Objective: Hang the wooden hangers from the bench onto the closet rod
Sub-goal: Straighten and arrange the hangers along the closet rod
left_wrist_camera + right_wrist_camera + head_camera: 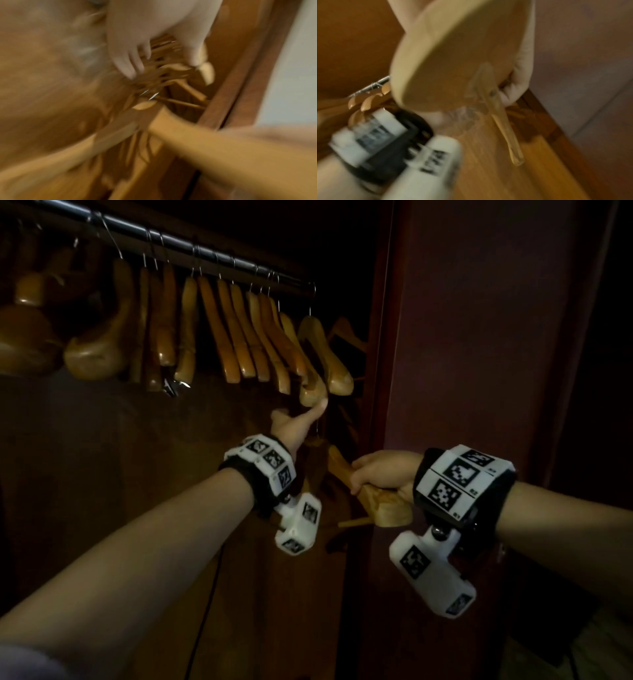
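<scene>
Closet rod point(205, 251) runs upper left to mid-right, its row of hung hangers point(236, 337) crowded toward the right end. Right hand point(380, 474) grips the loose wooden hanger point(376, 505) below the rod, long axis roughly horizontal; where its hook points is not clear. Left hand point(294, 426), fingers relaxed, touches a hung hanger's tip. Advice: push the row left, then hook into the gap.

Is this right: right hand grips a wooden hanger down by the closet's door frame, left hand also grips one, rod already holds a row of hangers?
One thing is off. The left hand holds no hanger: in the head view its thumb touches the tip of a hanging hanger. The right hand does grip a wooden hanger, and the rod holds a row.
</scene>
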Available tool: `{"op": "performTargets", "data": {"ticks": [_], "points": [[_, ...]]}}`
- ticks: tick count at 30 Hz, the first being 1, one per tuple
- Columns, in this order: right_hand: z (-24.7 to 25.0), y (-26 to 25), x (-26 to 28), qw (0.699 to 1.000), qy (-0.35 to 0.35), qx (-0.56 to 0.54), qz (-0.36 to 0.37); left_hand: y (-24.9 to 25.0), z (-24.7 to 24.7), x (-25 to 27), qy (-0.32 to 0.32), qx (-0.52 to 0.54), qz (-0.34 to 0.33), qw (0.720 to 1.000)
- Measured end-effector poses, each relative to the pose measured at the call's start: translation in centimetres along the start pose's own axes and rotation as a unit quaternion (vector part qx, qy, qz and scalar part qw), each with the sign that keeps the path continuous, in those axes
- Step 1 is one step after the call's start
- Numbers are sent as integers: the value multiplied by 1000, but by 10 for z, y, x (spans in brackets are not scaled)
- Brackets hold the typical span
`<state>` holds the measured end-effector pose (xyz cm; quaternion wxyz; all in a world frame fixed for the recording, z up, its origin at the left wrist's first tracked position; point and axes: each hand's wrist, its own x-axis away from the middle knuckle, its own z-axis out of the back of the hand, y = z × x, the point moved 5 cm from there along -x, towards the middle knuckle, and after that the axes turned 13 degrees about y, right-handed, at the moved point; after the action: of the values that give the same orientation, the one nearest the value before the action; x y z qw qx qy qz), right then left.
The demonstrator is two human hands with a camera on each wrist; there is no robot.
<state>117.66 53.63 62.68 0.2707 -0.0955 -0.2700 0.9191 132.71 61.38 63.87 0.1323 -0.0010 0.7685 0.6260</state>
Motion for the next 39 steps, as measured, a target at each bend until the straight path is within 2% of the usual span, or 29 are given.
{"op": "performTargets", "data": {"ticks": [4, 9, 13, 19, 25, 27, 29, 31, 36, 39], "points": [[13, -7, -6, 999, 31, -1, 6, 31, -21, 8, -97, 93, 58, 989], [28, -18, -11, 997, 60, -36, -13, 42, -23, 12, -41, 139, 31, 989], [33, -32, -6, 997, 69, -40, -5, 35, 0, 3, 23, 142, 12, 990], [34, -56, -6, 993, 97, -62, 26, 37, 27, -4, 34, 135, 21, 990], [15, -71, -1, 994, 76, -71, 31, 44, 39, -6, 40, 110, 9, 993], [10, -72, 0, 997, 72, -28, 33, 46, 40, -4, 41, 107, 8, 993], [10, -73, 5, 994, 99, 25, 44, 47, 39, -2, 35, 105, 11, 994], [9, -69, 2, 993, 103, 39, 42, 46, 39, -3, 30, 102, 13, 994], [13, -57, -2, 994, 109, 18, 20, 42, 41, -6, 27, 89, 9, 996], [20, -54, 1, 990, 133, -2, 36, 40, 40, -6, 26, 89, 17, 996]]}}
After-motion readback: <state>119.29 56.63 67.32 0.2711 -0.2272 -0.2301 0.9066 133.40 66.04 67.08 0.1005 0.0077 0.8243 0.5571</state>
